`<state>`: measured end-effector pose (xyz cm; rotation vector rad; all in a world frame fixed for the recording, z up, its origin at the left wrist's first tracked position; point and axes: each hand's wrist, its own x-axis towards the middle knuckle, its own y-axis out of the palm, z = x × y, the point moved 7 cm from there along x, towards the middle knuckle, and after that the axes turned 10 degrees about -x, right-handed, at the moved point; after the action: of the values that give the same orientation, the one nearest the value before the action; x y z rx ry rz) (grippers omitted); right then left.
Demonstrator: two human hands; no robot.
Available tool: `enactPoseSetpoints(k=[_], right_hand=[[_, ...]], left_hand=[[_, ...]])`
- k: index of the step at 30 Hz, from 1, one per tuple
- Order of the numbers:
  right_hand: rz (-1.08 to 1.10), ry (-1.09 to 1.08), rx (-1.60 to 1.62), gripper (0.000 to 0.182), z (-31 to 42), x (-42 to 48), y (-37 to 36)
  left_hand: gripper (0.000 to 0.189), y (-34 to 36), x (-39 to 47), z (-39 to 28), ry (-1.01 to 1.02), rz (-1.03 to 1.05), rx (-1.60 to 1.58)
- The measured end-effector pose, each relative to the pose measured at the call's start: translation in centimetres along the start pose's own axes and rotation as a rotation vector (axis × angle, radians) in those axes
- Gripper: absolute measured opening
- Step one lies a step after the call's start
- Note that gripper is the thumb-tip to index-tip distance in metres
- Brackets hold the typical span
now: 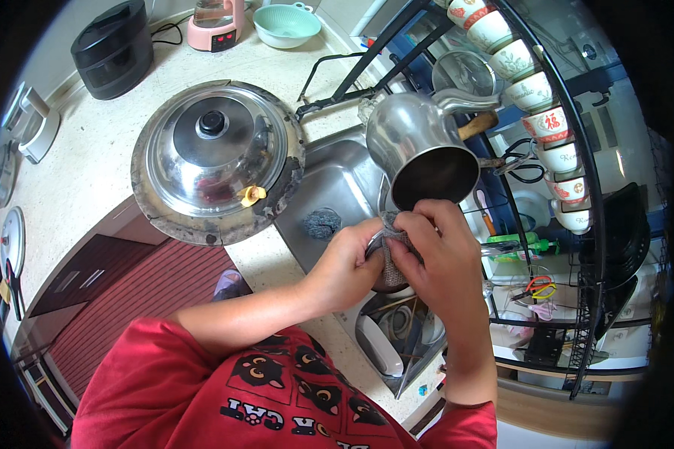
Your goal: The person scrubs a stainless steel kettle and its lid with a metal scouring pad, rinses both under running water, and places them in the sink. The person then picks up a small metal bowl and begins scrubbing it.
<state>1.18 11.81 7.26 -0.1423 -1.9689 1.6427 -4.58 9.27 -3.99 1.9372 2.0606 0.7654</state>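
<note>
Over the sink, my left hand grips a shiny metal piece with a curved edge, mostly hidden by my fingers. My right hand pinches a grey knitted cloth against that piece. Just beyond my hands a stainless steel jug lies tilted, its dark mouth facing me and its handle to the right; what supports it is hidden. A dark grey scouring pad rests in the steel sink basin, left of my hands.
A domed pan lid with a yellow scrap sits left of the sink. Several bowls line the black rack at right. A second basin holds a white dish. Behind stand a pink kettle and green colander.
</note>
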Motion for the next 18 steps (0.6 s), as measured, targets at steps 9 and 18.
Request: enactPoseSetpoints(k=[9,18], right_hand=[[-0.026,0.013,-0.262,0.023,0.0,-0.6,0.8],[-0.153,0.339,-0.093,0.028,-1.1,-3.2,0.7]], left_hand=[[0.018,-0.3,0.0,0.4,-0.029,-0.167,-0.158],[0.022,-0.5,0.1,0.7,0.064,-0.3,-0.378]])
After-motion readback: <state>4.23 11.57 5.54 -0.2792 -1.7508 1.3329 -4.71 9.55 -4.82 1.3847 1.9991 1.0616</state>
